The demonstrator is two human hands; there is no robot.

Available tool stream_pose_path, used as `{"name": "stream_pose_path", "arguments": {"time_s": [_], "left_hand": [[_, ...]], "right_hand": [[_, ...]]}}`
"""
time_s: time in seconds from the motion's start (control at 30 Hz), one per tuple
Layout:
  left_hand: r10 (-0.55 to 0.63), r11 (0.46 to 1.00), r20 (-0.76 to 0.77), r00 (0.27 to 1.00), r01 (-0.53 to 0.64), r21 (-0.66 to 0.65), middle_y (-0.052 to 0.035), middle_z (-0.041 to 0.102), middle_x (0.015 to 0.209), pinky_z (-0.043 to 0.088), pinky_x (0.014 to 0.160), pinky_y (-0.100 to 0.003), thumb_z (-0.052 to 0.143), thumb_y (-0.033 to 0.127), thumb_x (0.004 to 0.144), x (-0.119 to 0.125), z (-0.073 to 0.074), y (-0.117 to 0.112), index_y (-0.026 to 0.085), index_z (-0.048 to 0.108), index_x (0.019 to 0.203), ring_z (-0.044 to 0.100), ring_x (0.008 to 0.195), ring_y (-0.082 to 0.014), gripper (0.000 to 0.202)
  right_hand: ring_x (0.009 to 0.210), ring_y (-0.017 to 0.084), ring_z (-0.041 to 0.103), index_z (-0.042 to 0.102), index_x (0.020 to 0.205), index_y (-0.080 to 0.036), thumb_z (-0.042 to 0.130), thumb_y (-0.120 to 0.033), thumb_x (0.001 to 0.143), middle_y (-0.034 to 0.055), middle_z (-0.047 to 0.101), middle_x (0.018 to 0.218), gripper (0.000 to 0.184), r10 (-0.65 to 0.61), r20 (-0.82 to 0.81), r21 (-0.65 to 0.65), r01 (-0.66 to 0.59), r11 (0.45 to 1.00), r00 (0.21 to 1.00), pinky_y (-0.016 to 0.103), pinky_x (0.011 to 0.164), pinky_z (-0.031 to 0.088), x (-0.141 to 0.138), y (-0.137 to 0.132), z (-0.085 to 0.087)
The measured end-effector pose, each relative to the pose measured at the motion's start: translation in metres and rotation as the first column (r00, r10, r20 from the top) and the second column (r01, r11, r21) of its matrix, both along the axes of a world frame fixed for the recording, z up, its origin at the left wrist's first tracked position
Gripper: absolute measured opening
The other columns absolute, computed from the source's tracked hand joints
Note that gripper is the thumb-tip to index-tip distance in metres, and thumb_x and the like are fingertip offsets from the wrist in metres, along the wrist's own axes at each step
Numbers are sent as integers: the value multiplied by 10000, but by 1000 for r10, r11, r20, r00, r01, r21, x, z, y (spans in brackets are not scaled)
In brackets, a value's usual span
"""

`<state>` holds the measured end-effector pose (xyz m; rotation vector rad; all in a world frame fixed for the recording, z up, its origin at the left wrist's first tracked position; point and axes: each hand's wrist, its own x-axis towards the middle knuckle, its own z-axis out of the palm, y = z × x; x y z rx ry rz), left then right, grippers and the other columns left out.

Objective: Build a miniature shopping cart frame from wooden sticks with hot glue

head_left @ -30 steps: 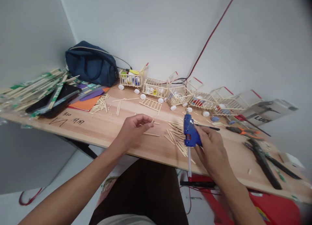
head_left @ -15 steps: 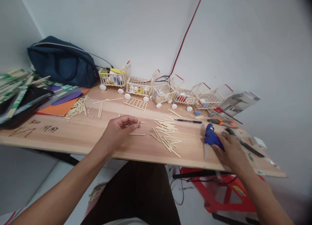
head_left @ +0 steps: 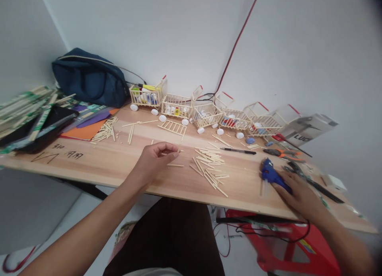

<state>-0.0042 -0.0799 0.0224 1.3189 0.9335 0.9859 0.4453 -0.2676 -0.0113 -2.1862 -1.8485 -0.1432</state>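
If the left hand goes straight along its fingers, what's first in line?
Probably the pile of loose sticks to the right of the left hand. A single stick lies just below that line, and depth is unclear.

- White walls [head_left: 167,37], plain, meeting in a corner at upper left.
- Red cable [head_left: 238,33] runs diagonally up the right-hand wall.
- Long light-wood desk [head_left: 119,164] set against the walls, with pen scribbles on its left part.
- Dark frame bar [head_left: 86,186] under the desk's left side.
- Pale floor [head_left: 89,206] below.
- Red plastic stool [head_left: 277,248] under the desk's right end, black cables [head_left: 259,224] draped across it.
- Light even, soft.
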Motion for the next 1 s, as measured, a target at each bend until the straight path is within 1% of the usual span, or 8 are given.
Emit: {"name": "stream_pose_path", "arguments": {"time_s": [0.13, 0.23, 0.33, 0.37, 0.5, 0.6, 0.77, 1.0], "left_hand": [[-23, 1000, -7, 1000, 23, -8, -18, 720, 809, 442, 726, -239, 799, 350, 652, 0, 2, 1, 158, 727, 779, 590, 728, -120, 242], [-41, 999, -17, 999, 41, -9, -14, 720, 790, 449, 724, -243, 785, 341, 660, 1, 3, 1, 158, 725, 766, 589, 710, -118, 219], [-43, 999, -34, 999, 43, 6, -17, 725, 796, 457, 712, -245, 778, 332, 659, 4, 4, 1, 159, 729, 757, 593, 701, -119, 205], [-45, 999, -38, 998, 45, 11, -20, 727, 797, 460, 712, -246, 779, 331, 656, 5, 5, 2, 159, 731, 751, 597, 704, -121, 202], [-94, 995, -40, 995, 96, 42, -33, 727, 779, 477, 733, -265, 794, 340, 641, 9, 14, 8, 152, 734, 740, 616, 725, -136, 221], [-120, 991, 11, 993, 119, 58, -30, 722, 770, 478, 744, -269, 826, 345, 607, 9, 27, 18, 147, 730, 758, 617, 730, -133, 266], [-146, 981, 32, 989, 140, 132, -8, 694, 733, 448, 702, -252, 823, 323, 608, 5, 47, 35, 146, 720, 743, 579, 689, -107, 246], [-117, 989, 19, 993, 115, 88, -19, 683, 757, 401, 646, -255, 798, 360, 641, 8, 38, 43, 148, 734, 788, 545, 679, -106, 266]], "right_hand": [[1270, 432, 537, 661, 1197, -314, 611, -564, 788, 213, 601, 1340, 483, 11, -82, 3, -11, 1000, 997, 584, 1000, 434, 10, -6, 11], [1261, 411, 545, 671, 1156, -332, 598, -625, 794, 201, 602, 1349, 472, -22, -106, 48, 27, 998, 994, 575, 992, 431, -15, 0, 37], [950, 339, 674, 684, 1081, -336, 581, -641, 800, 154, 702, 1152, 428, -118, -231, 161, 157, 974, 966, 530, 807, 503, -81, 23, 62], [872, 302, 680, 698, 1017, -317, 579, -604, 824, 138, 725, 1056, 366, -89, -325, 170, 150, 974, 941, 497, 781, 510, -109, 34, 67], [855, 222, 656, 706, 917, -250, 621, -467, 850, 68, 731, 952, 242, 171, -586, 216, -51, 975, 792, 389, 783, 502, -208, 87, 63], [778, 175, 627, 687, 921, -219, 659, -402, 833, 45, 710, 900, 205, 253, -729, 240, -108, 965, 637, 324, 719, 486, -253, 123, 58], [713, 139, 601, 620, 853, -212, 709, -404, 781, 11, 666, 792, 224, 389, -829, 372, -125, 920, 401, 274, 646, 460, -282, 160, 64], [743, 135, 605, 583, 828, -221, 735, -390, 757, 6, 665, 819, 238, 402, -852, 399, -81, 913, 334, 277, 689, 489, -288, 173, 55]]}}
